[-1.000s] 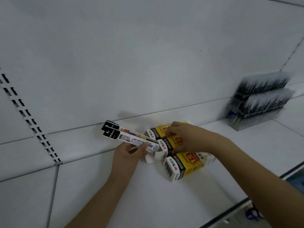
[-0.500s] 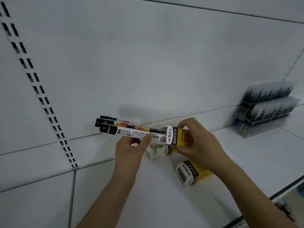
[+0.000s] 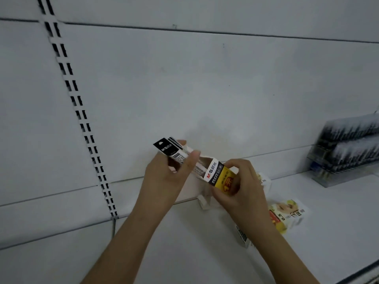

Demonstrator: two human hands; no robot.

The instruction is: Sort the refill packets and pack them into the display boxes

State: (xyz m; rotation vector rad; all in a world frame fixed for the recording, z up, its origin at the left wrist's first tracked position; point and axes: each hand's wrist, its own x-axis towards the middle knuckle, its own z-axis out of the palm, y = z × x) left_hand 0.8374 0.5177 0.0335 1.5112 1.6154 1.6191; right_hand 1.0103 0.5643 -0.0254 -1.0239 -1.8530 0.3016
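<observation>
My left hand [image 3: 164,177] grips a bunch of slim refill packets [image 3: 174,152] with black header cards, tilted up to the left. Their lower ends sit inside the open mouth of a yellow, white and black display box [image 3: 221,177], which my right hand [image 3: 242,187] holds above the shelf. Both hands are raised in front of the white back panel. Another yellow display box [image 3: 287,216] lies on its side on the shelf, to the right of my right forearm. A white box [image 3: 205,199] stands partly hidden behind my hands.
The white shelf [image 3: 338,222] runs along the bottom with its front edge at the lower right. A clear tiered rack of dark pens [image 3: 346,148] stands at the far right. A slotted upright [image 3: 82,119] runs down the back panel on the left.
My right hand lifted one display box off the shelf and brought it to the packets. The packets' ends have slid into its open top and now tilt more steeply.
</observation>
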